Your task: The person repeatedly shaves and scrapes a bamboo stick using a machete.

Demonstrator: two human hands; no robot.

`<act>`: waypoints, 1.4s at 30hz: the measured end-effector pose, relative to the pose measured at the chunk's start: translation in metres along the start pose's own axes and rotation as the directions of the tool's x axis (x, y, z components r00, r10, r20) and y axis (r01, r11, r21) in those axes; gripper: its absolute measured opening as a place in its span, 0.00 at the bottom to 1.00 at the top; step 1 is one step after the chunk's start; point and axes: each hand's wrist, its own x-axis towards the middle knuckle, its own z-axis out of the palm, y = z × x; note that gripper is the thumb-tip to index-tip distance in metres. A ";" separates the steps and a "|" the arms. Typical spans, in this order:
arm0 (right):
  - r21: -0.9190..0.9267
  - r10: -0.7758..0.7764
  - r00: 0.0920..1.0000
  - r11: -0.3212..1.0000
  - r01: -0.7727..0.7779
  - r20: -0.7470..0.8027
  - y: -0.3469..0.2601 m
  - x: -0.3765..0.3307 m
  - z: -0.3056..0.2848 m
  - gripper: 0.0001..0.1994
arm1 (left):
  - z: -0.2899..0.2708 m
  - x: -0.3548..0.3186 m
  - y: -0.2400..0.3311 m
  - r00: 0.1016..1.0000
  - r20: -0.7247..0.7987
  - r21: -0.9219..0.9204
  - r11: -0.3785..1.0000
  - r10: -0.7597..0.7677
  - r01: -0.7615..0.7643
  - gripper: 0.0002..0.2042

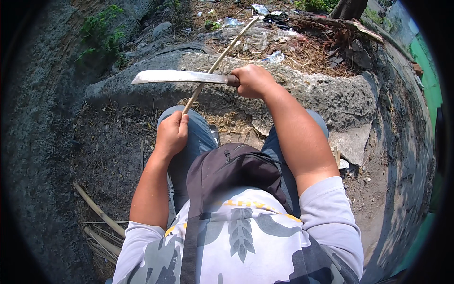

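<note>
My right hand [254,81] is closed around the dark handle of a machete [184,76], whose long pale blade points to the left. In my left hand [172,134], near my left knee, I grip the lower end of a thin wooden or bamboo stick [221,57]. The stick slants up and to the right, away from me. The blade lies across the stick a little above my left hand; whether it bites into the wood, I cannot tell.
A rough stone ledge [302,87] runs in front of my knees, with litter and dry twigs behind it. Several cut pieces of wood [101,208] lie on the ground at lower left. A black bag [236,173] rests on my lap. A tree trunk [349,9] stands at far right.
</note>
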 end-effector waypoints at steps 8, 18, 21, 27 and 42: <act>0.371 0.496 0.865 0.819 -0.438 -0.074 0.081 0.018 0.007 0.14 | 0.008 0.006 -0.006 0.981 0.042 0.101 0.976 0.191 -0.194 0.13; 0.271 0.198 0.958 0.953 -0.138 -0.207 0.048 0.010 0.004 0.14 | -0.001 0.002 -0.004 0.999 0.043 -0.082 0.996 -0.020 0.023 0.15; 0.090 0.087 0.988 0.993 -0.075 -0.129 0.019 0.007 0.003 0.16 | -0.004 0.004 -0.005 0.998 0.036 -0.097 0.994 -0.045 0.048 0.14; -0.002 0.107 0.989 0.994 -0.108 -0.106 0.021 0.000 -0.002 0.16 | -0.007 0.001 0.000 0.997 0.070 -0.069 0.997 -0.036 0.041 0.13; 0.383 0.302 0.913 0.905 -0.185 -0.273 0.077 0.024 0.007 0.16 | -0.003 0.003 -0.019 0.998 0.059 -0.204 0.979 -0.009 0.021 0.15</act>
